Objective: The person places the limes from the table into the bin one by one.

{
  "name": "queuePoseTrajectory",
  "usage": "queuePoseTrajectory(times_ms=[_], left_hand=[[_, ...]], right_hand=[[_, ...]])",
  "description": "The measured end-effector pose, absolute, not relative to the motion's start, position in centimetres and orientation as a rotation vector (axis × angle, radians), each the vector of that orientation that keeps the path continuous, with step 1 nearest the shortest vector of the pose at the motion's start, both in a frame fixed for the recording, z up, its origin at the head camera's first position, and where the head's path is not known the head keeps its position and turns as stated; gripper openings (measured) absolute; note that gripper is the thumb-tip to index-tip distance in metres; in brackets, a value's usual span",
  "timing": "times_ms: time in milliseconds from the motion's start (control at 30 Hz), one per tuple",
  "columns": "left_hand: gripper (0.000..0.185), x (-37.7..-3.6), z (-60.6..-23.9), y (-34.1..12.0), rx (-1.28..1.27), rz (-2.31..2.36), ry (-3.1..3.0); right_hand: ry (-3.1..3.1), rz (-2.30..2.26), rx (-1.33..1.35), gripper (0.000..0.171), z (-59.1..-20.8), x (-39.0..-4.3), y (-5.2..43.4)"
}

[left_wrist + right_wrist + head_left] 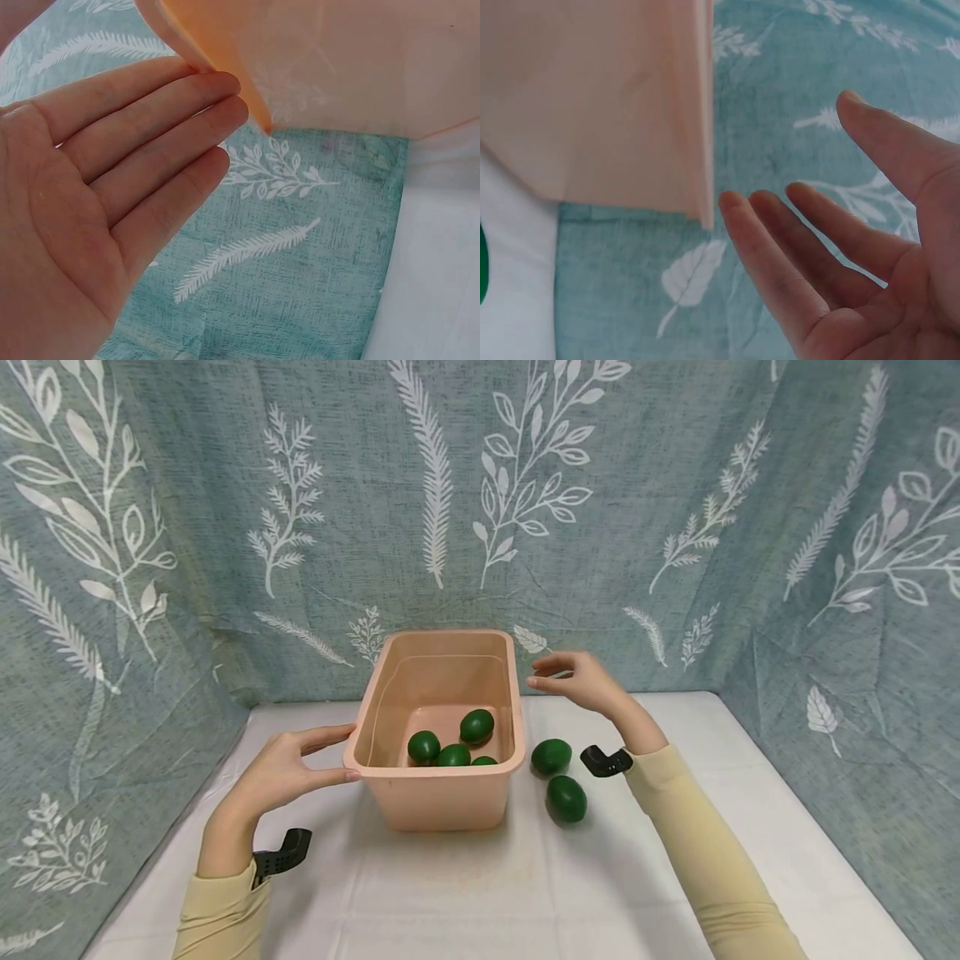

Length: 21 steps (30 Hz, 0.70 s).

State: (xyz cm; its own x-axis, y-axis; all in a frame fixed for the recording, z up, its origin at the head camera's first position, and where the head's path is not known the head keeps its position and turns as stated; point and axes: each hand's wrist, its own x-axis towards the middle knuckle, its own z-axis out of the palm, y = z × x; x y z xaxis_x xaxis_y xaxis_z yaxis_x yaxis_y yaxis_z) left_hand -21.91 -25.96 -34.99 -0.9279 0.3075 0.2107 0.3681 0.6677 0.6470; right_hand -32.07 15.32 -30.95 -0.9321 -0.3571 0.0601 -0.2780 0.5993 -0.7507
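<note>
Hands sit on both sides of a pink tub (442,793) that stands in the middle of a white surface (450,893). The left hand (281,768) is flat and spread, with its fingers straight, and its fingertips (225,105) touch the near left corner of the tub's rim, maybe to keep the tub from sliding. The right hand (581,681) hangs in the air just beside the far right corner of the tub, with its fingers (780,247) loose and spread. It holds nothing, and from these views it looks like it does not touch the tub, though it is hard to be sure. Four green eggs (453,745) lie inside the tub on its floor, close together near the front wall. Two more green eggs (558,777) lie on the surface just to the right of the tub, near each other and below the right wrist. They are close enough for the right hand to reach. A blue-green cloth with white leaves (480,510) hangs behind and wraps around both sides.
</note>
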Motion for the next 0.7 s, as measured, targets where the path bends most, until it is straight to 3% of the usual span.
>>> queuePoseTrajectory(times_ms=[700], left_hand=[[0.065,-21.9,-35.0,-25.9,-0.565,-1.106,-2.792]], right_hand=[[2.716,-1.266,-0.363,0.058,-37.6,-29.8,20.4]])
